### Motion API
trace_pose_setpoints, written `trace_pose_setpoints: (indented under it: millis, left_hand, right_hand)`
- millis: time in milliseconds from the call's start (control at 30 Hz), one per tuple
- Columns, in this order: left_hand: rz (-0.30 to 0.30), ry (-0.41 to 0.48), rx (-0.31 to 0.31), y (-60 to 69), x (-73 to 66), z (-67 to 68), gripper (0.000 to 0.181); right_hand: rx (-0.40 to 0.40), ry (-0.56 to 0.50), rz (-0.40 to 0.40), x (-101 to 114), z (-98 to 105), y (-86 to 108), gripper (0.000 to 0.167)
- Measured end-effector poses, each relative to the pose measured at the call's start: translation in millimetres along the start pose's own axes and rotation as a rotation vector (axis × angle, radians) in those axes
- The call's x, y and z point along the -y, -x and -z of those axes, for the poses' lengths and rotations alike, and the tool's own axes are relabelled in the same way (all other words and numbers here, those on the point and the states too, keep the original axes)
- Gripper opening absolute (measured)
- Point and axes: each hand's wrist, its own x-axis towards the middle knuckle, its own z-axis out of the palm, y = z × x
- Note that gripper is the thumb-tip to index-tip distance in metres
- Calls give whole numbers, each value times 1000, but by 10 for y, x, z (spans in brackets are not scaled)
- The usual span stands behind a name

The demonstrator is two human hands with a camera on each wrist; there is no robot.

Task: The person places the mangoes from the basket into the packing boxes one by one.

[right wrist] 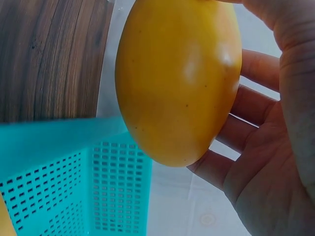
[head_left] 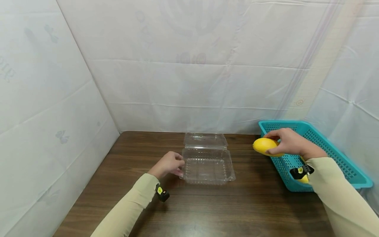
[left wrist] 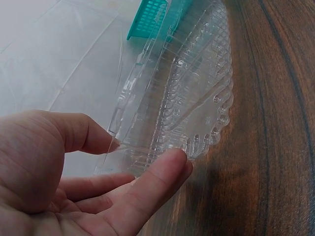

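Observation:
A yellow mango (head_left: 263, 145) is in my right hand (head_left: 286, 142), gripped between thumb and fingers at the left side of the basket. The right wrist view shows its smooth, lightly speckled skin (right wrist: 177, 88). My left hand (head_left: 170, 163) pinches the left edge of a clear plastic clamshell container (head_left: 207, 166), whose lid (head_left: 205, 140) lies folded back toward the wall. In the left wrist view, thumb and fingers hold the container's thin rim (left wrist: 123, 115).
A turquoise perforated basket (head_left: 340, 159) stands at the right on the brown wood-grain table (head_left: 195, 210). More yellow fruit (head_left: 304, 179) lies inside it, partly hidden by the right wrist. White sheeting (head_left: 177, 85) hangs behind and at both sides.

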Motion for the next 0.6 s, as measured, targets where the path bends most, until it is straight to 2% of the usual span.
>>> trace_pose_setpoints:
  millis: [267, 600]
  left_hand:
    - [-5, -10, 1, 8, 3, 3, 39]
    - [1, 1, -2, 19, -6, -1, 38]
  right_hand:
    - [-7, -23, 39, 121, -31, -43, 49]
    - [-3, -34, 44, 162, -117, -115, 49]
